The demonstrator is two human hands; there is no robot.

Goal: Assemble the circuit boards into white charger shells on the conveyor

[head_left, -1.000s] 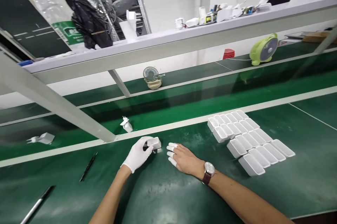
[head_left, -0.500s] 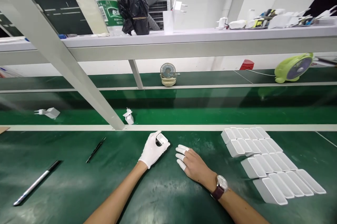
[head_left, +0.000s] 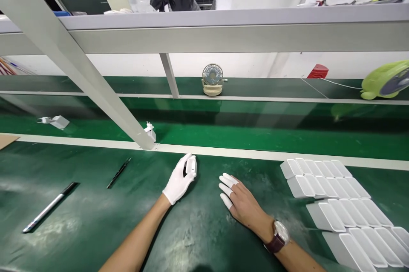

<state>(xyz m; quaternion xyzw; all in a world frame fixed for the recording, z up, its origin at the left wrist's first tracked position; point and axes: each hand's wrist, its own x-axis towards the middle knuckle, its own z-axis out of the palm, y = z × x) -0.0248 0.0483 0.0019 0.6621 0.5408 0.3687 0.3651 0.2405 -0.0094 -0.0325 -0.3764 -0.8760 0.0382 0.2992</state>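
Observation:
My left hand [head_left: 179, 180], in a white glove, grips a small white plastic case [head_left: 191, 165] between thumb and fingers, just in front of the pale strip at the bench's back edge. My right hand [head_left: 239, 201] rests palm down on the green bench [head_left: 198, 229], with white finger cots on several fingers. Its fingers are spread a little and nothing is in them. A watch is on the right wrist. Several rows of white rectangular cases [head_left: 332, 216] stand to the right of my right hand.
A black pen [head_left: 119, 173] and a silver-black marker [head_left: 50, 208] lie at the left. Past the pale strip are white plug adapters [head_left: 60, 122], a conveyor-like green surface [head_left: 243, 136], a small fan [head_left: 212, 80] and a green fan [head_left: 385, 80]. A slanted post [head_left: 105, 97] crosses the left side.
The view has tilted down and turned slightly. My left hand has turned the white case more upright in its grip and sits a little farther from my right hand, which stays flat on the bench.

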